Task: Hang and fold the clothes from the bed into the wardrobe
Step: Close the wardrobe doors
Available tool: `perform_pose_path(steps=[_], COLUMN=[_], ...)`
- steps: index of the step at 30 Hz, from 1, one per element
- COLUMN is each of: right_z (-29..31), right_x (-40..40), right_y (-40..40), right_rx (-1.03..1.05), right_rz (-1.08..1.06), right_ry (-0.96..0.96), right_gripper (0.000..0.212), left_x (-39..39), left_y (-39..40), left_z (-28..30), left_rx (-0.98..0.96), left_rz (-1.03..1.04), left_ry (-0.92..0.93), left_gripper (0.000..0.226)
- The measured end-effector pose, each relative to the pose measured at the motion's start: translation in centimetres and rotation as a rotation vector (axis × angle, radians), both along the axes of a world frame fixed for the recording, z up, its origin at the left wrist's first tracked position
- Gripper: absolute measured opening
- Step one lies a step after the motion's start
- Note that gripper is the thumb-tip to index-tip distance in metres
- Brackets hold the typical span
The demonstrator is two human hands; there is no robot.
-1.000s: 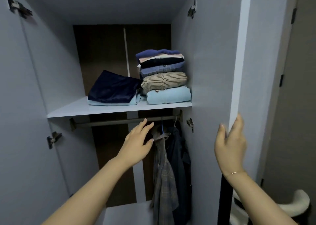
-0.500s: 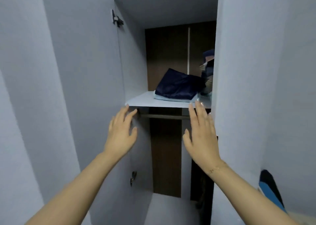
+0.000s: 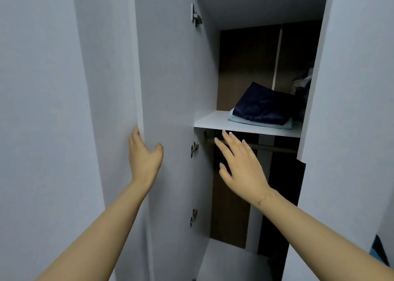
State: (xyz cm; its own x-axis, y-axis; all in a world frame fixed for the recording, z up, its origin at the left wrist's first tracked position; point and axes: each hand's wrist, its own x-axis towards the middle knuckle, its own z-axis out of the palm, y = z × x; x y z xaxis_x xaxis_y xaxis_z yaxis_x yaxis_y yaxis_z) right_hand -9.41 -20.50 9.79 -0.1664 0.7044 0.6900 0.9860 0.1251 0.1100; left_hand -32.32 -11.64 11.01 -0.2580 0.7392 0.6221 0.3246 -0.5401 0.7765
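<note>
The wardrobe stands partly open, with a narrow gap between its left door (image 3: 166, 78) and right door (image 3: 351, 88). My left hand (image 3: 145, 154) holds the left door's free edge, fingers behind it and thumb in front. My right hand (image 3: 241, 163) hovers in the gap with fingers spread and holds nothing, just before the hanging rail (image 3: 273, 147). On the white shelf (image 3: 213, 121) lies a folded navy garment (image 3: 264, 107) on top of a light blue one (image 3: 238, 119). A stack of folded clothes (image 3: 302, 88) peeks out behind the right door. A dark hanging garment (image 3: 285, 195) shows below the rail.
Metal hinges (image 3: 194, 149) stick out along the left door's inner side. A blue and dark object (image 3: 378, 251) sits low at the right edge. A pale wall fills the left of the view. The wardrobe floor (image 3: 230, 259) is bare.
Both doors have swung inward, hiding most of the folded stack and hanging clothes. My left hand moved onto the left door's edge. My right hand left the right door and now hovers in the gap.
</note>
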Motion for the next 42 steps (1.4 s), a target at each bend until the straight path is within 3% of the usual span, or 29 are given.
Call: perform_pose_path(steps=[3,8,11,15,18,21,23,26,36,42], right_z=[0.0,0.1,0.5,1.1,0.9,-0.3,-1.4,-2.8,-4.3,-4.2], right_x=[2.4,6.9,9.9,14.5,18.6,23.1,25.7,28.2,31.4,31.9], right_y=[-0.2,-0.2,-0.1,-0.2,0.0,0.8,1.6,3.6,10.9,13.0], right_rx=[0.026,0.068,0.132,0.245,0.212,0.019,-0.085,-0.069,0.149,0.133], right_rz=[-0.057,-0.141,-0.177,-0.203,-0.225,-0.261,-0.323,-0.384,-0.475,-0.516], right_ry=[0.029,0.099,0.108,0.149,0.242,0.221,0.086,-0.051,-0.141,-0.126], right_gripper=[0.064,0.062,0.060,0.059,0.063,0.062,0.068,0.069,0.078,0.078], left_x=[1.2,4.4,7.8,13.1,17.9,23.7,27.3,31.1,37.8,39.1], left_y=[-0.8,-2.4,-2.3,0.4,3.5,5.8,7.1,9.0,12.7,13.7], left_z=[-0.5,-1.7,-2.4,-2.9,-3.2,-3.4,-3.5,-3.9,-3.6,-3.0], left_rx=[0.032,0.164,0.205,0.416,0.476,0.455,0.418,0.370,0.235,0.188], left_rz=[-0.024,-0.270,-0.376,-0.430,-0.348,-0.258,-0.227,-0.196,-0.051,-0.016], left_ry=[-0.013,0.127,0.317,0.650,0.933,1.099,1.124,1.128,1.198,1.247], left_gripper=[0.055,0.053,0.056,0.057,0.075,0.107,0.122,0.131,0.131,0.125])
